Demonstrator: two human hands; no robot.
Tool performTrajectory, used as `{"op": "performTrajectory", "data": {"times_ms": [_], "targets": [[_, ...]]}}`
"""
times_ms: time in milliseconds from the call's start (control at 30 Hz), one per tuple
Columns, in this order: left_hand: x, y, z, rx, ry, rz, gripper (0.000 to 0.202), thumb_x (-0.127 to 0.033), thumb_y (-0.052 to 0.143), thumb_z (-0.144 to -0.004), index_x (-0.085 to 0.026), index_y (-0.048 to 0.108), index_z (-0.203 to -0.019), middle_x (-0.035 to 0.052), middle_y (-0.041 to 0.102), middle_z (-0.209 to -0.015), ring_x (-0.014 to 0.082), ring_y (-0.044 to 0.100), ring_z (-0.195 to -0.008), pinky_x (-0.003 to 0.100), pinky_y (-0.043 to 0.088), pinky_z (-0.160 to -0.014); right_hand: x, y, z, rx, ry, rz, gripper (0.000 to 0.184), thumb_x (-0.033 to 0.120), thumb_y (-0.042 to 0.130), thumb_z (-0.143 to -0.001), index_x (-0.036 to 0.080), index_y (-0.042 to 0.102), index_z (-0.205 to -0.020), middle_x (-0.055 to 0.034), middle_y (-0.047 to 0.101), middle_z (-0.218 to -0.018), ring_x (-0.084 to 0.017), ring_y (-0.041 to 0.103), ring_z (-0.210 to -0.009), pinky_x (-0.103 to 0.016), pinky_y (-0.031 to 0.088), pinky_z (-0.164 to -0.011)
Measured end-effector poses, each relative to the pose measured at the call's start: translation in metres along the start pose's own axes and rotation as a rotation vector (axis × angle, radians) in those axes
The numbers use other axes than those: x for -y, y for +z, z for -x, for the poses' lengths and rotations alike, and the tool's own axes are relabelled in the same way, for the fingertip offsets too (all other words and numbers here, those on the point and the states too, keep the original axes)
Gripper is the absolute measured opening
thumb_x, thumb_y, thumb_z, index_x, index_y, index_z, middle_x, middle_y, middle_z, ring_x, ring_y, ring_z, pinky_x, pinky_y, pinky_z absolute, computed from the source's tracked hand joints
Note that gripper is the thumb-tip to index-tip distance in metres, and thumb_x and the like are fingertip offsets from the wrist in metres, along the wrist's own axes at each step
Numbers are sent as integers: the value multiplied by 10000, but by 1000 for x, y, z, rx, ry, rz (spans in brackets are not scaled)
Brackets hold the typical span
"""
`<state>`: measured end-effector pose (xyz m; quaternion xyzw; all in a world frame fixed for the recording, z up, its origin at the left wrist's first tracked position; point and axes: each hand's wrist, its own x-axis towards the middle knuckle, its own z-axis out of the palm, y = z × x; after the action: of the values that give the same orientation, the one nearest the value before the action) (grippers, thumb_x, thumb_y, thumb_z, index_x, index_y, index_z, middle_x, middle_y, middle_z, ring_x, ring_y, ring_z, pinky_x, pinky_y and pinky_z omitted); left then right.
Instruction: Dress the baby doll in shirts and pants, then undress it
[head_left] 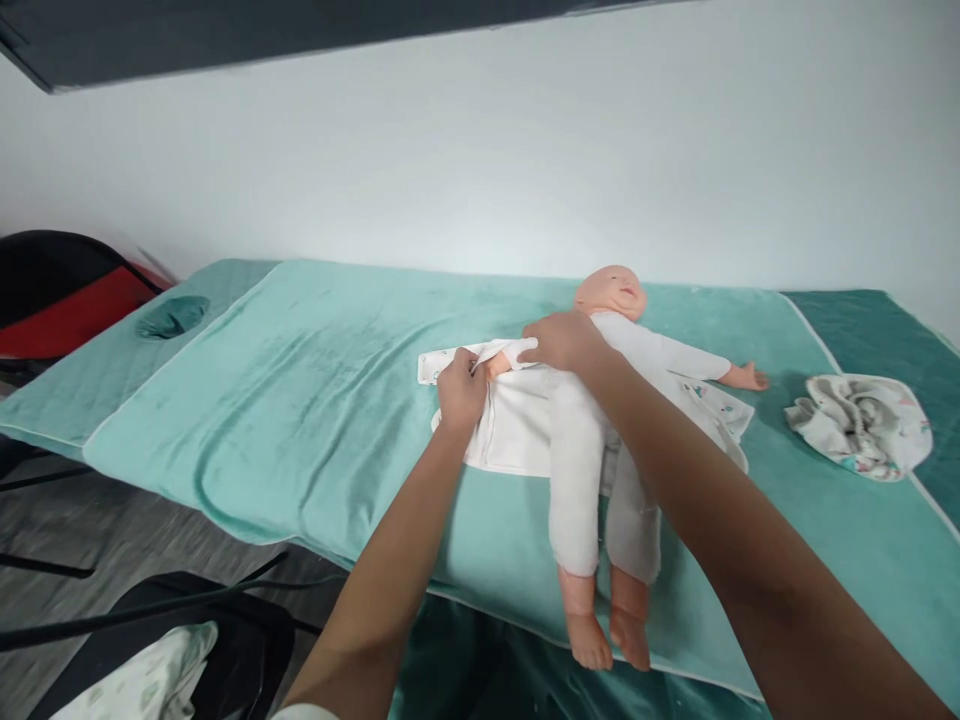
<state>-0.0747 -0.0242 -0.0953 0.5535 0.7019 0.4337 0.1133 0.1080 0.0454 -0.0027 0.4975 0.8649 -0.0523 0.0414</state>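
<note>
A baby doll (600,420) in a white one-piece lies on its back on a teal towel (337,400), head toward the wall, bare feet over the near edge. A second white garment (517,425) is spread under its torso. My left hand (461,390) pinches the sleeve of that garment next to the doll's small hand. My right hand (562,340) is closed around the doll's upper arm near the shoulder.
A crumpled patterned cloth (862,425) lies on the towel at the right. A small teal cloth (172,317) sits at the far left of the padded table. A black and red chair (60,300) stands at left; a black chair with a patterned cloth (150,680) is below.
</note>
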Motion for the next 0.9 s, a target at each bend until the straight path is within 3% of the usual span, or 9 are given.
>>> {"op": "performTrajectory", "data": {"times_ms": [367, 567, 700, 800, 900], "targets": [[-3, 3, 9, 163, 314, -413, 104, -216, 462, -966, -215, 556, -921, 85, 705, -876, 249, 674, -839, 313, 389, -678, -2, 1, 3, -58, 55, 23, 454, 578, 520, -896, 272, 704, -1177, -106, 730, -1127, -282, 646, -984, -352, 394, -752], [-5, 8, 10, 191, 479, -370, 164, -247, 429, -1002, -214, 573, -930, 72, 687, -858, 226, 654, -810, 310, 377, -646, 3, 8, 1, -117, 12, -12, 453, 616, 503, -906, 266, 718, -1099, -100, 736, -1085, -286, 653, -957, -377, 400, -775], [-5, 10, 8, 143, 542, -274, 245, -294, 374, -1032, -213, 585, -937, 74, 673, -869, 218, 627, -848, 317, 400, -700, 16, 15, -3, -169, -17, 65, 376, 478, 505, -948, 198, 697, -1109, -127, 740, -1037, -296, 662, -940, -408, 409, -824], [-3, 8, 7, 78, 507, -164, 250, -316, 370, -1039, -218, 594, -987, 69, 670, -914, 212, 608, -904, 323, 426, -777, 23, 17, -3, -201, -16, 78, 372, 442, 501, -966, 155, 677, -1121, -153, 730, -1055, -314, 659, -973, -429, 419, -858], [-1, 6, 4, -57, 338, -84, 218, -319, 402, -1030, -215, 593, -1029, 80, 662, -992, 218, 594, -962, 336, 439, -840, 20, 15, 6, -266, -13, -15, 368, 442, 492, -977, 166, 662, -1152, -141, 722, -1096, -312, 647, -1018, -441, 423, -906]]}}
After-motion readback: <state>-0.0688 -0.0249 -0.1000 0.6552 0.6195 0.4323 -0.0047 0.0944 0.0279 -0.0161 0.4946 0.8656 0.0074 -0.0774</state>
